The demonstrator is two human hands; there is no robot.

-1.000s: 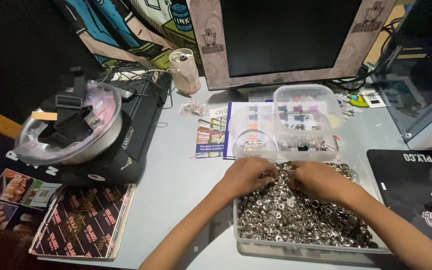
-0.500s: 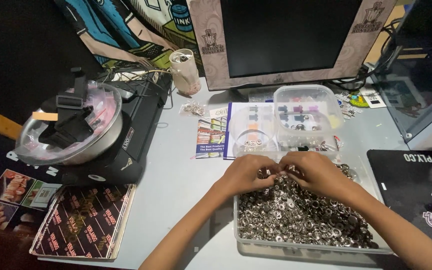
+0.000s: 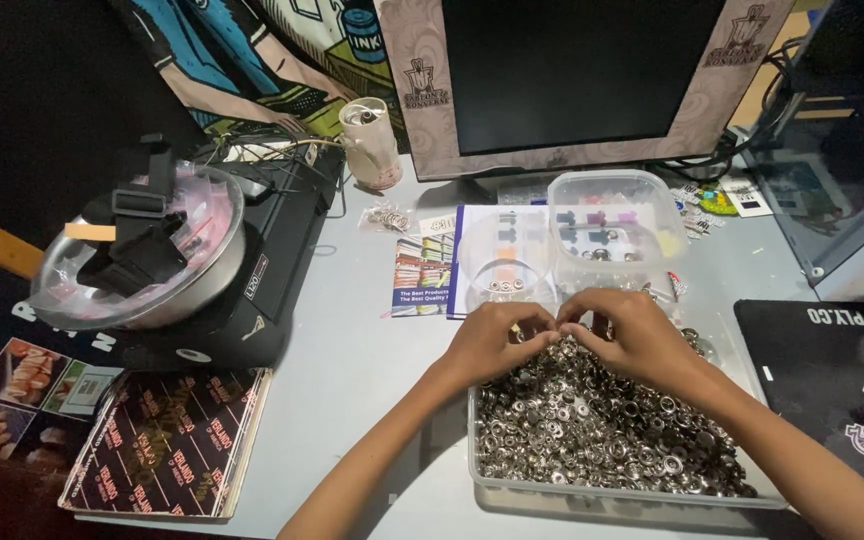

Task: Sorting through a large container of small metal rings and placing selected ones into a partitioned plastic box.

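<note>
A clear tray (image 3: 512,478) full of small shiny metal rings (image 3: 592,430) is set at the near edge of the table (image 3: 352,350), close by so it is reached with ease. The left hand (image 3: 492,335) and right hand (image 3: 632,335) are kept together over the far end of the pile. Fingers are curled nearly closed, and something tiny seems to be pinched between both; what it is cannot be told.

This is a small craft workshop set up on a table (image 3: 352,360): a clear tray (image 3: 512,478) heaped with metal snap parts at near right, a round press machine (image 3: 152,260) at left, a monitor (image 3: 572,80) at the far edge, printed leaflets (image 3: 422,275) between them.
</note>
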